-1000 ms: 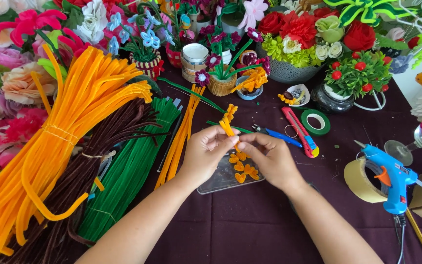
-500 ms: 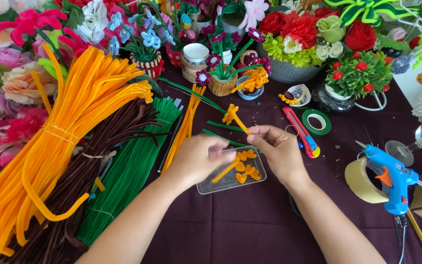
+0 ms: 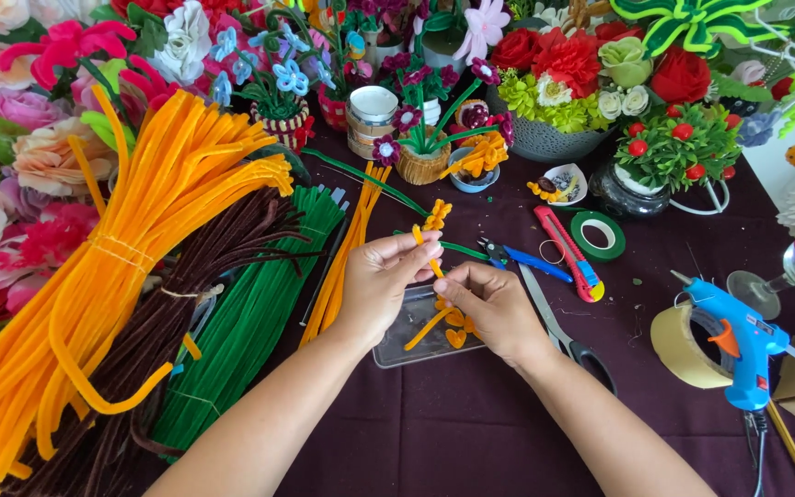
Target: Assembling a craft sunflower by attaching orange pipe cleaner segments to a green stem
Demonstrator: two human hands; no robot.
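Note:
My left hand (image 3: 388, 276) and my right hand (image 3: 485, 308) meet at the table's middle, both pinching one twisted orange pipe cleaner piece (image 3: 433, 223). Its curled top rises above my left fingers; a straight tail hangs down between the hands. Under them lies a clear plastic tray (image 3: 397, 345) with small orange curled pieces. A loose bunch of orange pipe cleaners (image 3: 347, 248) lies just left of my left hand.
Big bundles of orange (image 3: 112, 267), brown (image 3: 177, 304) and green (image 3: 250, 313) pipe cleaners fill the left. To the right lie a red utility knife (image 3: 568, 253), green tape roll (image 3: 597, 236), blue pliers (image 3: 526, 260), scissors (image 3: 558, 336), a blue glue gun (image 3: 738, 340) and brown tape (image 3: 678, 345). Craft flower pots line the back.
Both hands have shifted a little: the orange piece stands more upright, and my right hand now pinches its stem lower, close under my left fingers.

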